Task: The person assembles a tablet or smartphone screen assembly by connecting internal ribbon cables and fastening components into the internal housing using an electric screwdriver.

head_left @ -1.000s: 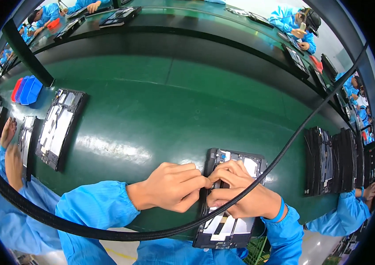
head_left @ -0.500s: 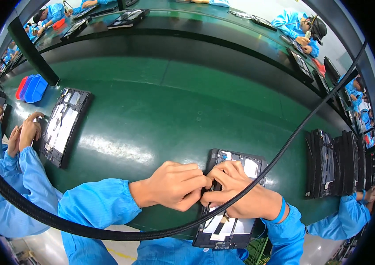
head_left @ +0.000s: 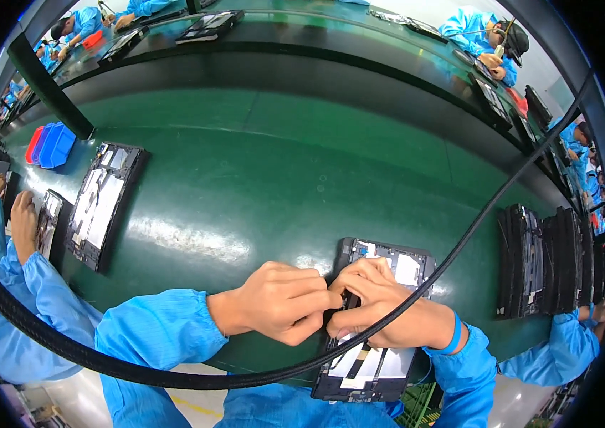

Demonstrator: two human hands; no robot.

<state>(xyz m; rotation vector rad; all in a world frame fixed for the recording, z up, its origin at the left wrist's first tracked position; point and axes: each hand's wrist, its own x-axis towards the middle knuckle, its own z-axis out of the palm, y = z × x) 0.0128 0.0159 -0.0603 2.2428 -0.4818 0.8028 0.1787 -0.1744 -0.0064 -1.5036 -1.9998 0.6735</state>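
An opened tablet (head_left: 377, 367) with a black frame, white panels and dark ribbon cables lies in front of me, its near end at the bench edge. My right hand (head_left: 395, 307), a blue band round its wrist, rests over its middle, with fingers and thumb bent together towards the left edge. Against those fingers, just off that edge, my left hand (head_left: 282, 301) is closed in a pinch. Whatever sits between the fingertips is hidden; a dark bit shows there. A thick black cable crosses in front of my right hand.
Another opened tablet (head_left: 99, 203) lies left on the green bench (head_left: 245, 178), near blue and red bins (head_left: 56, 145). A co-worker's hand (head_left: 24, 225) is beside it. Black devices (head_left: 523, 264) stand stacked right. The black cable (head_left: 470, 242) arcs across. People work at the far bench.
My hands stay at nearly the same place on the tablet, with only slight finger movement. At left, the co-worker's hand has drawn back, showing another device beneath.
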